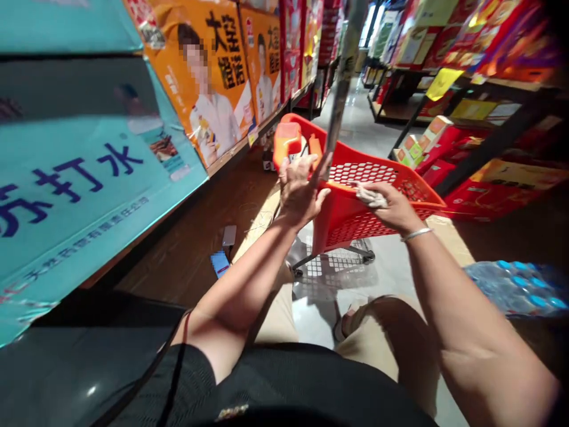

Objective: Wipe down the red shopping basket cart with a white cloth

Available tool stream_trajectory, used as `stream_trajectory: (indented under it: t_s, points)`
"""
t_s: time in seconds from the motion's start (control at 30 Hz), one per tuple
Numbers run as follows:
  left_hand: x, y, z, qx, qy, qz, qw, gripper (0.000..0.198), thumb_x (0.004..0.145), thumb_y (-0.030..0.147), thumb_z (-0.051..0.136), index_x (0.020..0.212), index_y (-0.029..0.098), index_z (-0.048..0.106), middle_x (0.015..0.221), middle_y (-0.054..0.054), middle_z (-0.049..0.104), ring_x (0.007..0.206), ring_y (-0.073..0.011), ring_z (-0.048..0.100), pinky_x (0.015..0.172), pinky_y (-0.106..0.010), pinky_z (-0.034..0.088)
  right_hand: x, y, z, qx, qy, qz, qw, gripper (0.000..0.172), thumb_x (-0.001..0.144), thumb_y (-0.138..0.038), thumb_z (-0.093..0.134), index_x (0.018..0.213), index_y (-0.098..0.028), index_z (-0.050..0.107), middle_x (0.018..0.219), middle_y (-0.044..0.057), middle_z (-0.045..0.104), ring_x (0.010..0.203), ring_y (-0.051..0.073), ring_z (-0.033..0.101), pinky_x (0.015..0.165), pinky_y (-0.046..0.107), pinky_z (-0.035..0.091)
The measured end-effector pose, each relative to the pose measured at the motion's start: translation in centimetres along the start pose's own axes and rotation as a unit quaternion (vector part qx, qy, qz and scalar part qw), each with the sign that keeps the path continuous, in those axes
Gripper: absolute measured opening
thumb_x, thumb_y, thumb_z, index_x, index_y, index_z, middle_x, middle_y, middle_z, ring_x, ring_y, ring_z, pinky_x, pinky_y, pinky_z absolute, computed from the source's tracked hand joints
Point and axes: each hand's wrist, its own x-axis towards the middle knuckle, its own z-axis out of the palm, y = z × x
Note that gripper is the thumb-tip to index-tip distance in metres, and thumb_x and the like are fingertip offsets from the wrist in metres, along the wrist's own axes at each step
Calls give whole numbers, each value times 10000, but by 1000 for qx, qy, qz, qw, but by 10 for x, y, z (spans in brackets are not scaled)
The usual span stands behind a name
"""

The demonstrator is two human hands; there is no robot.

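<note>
A red plastic shopping cart (355,216) stands in front of me, with a metal pole (341,89) rising past its near rim. My left hand (299,188) is at the pole's lower end beside the cart's left corner, its fingers bent round the pole and the thumb apart. A pale, crumpled cloth (371,196) is in my right hand (393,207), which rests by the cart's near rim. An orange-red plastic piece (288,139) sits at the cart's left corner, just beyond my left hand.
Teal cartons (89,196) and orange boxes (208,77) line the left shelf. Shrink-wrapped bottles with blue caps (518,287) lie at the right. Red boxes (502,193) fill a rack there. A blue item (219,263) and a pale one (229,236) lie low at the left.
</note>
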Motion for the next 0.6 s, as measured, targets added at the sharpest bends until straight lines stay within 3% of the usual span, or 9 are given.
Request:
stream_trajectory:
  t_s: [0.1, 0.17, 0.27, 0.43, 0.5, 0.6]
  points:
    - [-9, -5, 4, 24, 33, 51, 998, 578, 988, 339, 529, 1550, 259, 417, 1621, -98, 398, 1544, -306, 220, 1255, -592, 24, -15, 37, -26, -112, 19, 86, 990, 422, 676, -144, 681, 1083, -247, 723, 1143, 176, 712, 1023, 278, 692, 950, 439, 533]
    - [-15, -7, 6, 31, 26, 73, 997, 552, 1003, 324, 483, 1550, 279, 429, 1646, -61, 374, 1581, -266, 149, 1271, -570, -28, -17, 49, -34, -179, 27, 126, 975, 478, 632, -75, 695, 1063, -277, 733, 1107, 187, 718, 1008, 283, 686, 913, 435, 527]
    - [-17, -5, 6, 30, 0, 60, 998, 541, 997, 363, 485, 1535, 321, 466, 1661, -17, 346, 1599, -258, 103, 1284, -550, -44, -10, 35, -22, -219, 20, 108, 970, 575, 604, -33, 719, 1084, -349, 724, 1085, 164, 725, 1025, 282, 680, 891, 445, 517]
    - [-13, -5, 1, 9, -45, 34, 998, 564, 989, 469, 505, 1546, 418, 431, 1688, 12, 270, 1606, -291, 32, 1267, -615, -4, 6, -22, 21, -156, 2, -28, 987, 667, 748, -154, 741, 1337, -427, 590, 1306, 139, 659, 1189, 254, 649, 977, 428, 513]
    - [-11, -10, 1, 3, -55, 31, 998, 548, 1008, 459, 473, 1552, 441, 408, 1678, 13, 288, 1606, -273, 43, 1261, -634, 19, 8, -22, 24, -152, -4, -30, 988, 617, 782, -182, 744, 1344, -396, 603, 1300, 165, 657, 1172, 254, 657, 973, 418, 516]
    - [-6, -19, 3, 5, -52, 6, 999, 478, 1023, 429, 462, 1499, 473, 474, 1657, 25, 324, 1603, -246, 65, 1249, -663, 52, 4, 9, 4, -146, -33, 39, 988, 539, 782, -202, 768, 1291, -346, 664, 1200, 190, 697, 1027, 246, 702, 834, 400, 543]
